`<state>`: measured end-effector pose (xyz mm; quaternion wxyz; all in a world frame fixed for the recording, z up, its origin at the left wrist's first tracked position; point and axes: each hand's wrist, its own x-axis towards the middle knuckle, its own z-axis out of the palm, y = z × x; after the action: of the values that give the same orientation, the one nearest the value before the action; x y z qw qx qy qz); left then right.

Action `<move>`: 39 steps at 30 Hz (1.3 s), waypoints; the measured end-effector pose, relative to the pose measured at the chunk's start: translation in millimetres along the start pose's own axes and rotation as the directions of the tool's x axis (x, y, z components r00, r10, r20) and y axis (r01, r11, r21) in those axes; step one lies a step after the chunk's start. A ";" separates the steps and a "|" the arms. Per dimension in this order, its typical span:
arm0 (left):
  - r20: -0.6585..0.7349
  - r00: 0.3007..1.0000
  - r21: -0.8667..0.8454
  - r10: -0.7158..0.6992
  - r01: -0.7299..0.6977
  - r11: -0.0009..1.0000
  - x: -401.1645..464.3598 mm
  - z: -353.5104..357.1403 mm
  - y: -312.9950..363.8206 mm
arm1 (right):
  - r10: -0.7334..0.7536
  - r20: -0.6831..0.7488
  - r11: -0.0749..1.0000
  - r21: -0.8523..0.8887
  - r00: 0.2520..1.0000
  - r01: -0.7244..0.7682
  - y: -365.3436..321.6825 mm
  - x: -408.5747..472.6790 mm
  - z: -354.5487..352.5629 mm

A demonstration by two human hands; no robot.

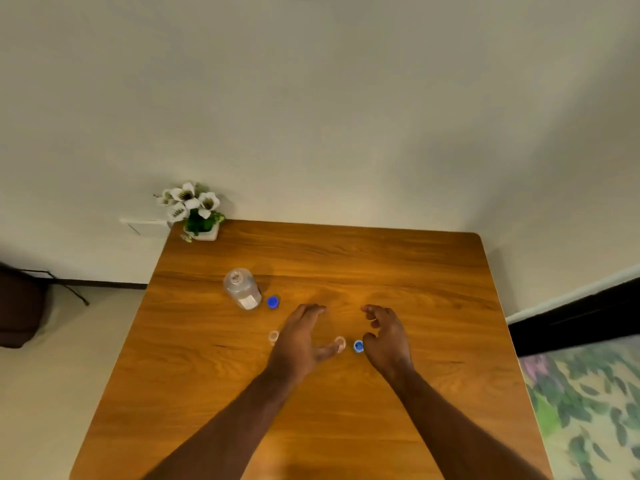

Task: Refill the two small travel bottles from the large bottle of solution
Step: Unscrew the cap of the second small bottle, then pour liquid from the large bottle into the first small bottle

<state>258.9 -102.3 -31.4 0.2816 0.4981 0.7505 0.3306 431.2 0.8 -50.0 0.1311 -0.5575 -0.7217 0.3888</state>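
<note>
The wooden table [346, 258] stood against a pale wall; I saw the large bottle [242, 289] uncapped beside its blue cap [273, 302], presumably for pouring; both small bottles [340, 342] stood open; my left hand [301, 337] and right hand [386, 337] hovered spread, holding nothing.

A single head-worn wide-angle view looks forward and steeply down from above the near edge of the wooden table [398, 265], close over both forearms, taking in the whole tabletop, the wall [311, 98] behind and floor at either side.
</note>
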 end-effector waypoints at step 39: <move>0.098 0.982 0.139 -0.164 0.150 0.979 -18.7 -103.5 -131.4 | -0.227 -0.064 0.922 0.307 0.972 0.235 -175.7 42.3 118.9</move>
<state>113.7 -179.6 -67.2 0.3142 0.4720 0.7910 0.2298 219.1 -23.5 -14.8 0.2723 -0.4460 -0.7098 0.4723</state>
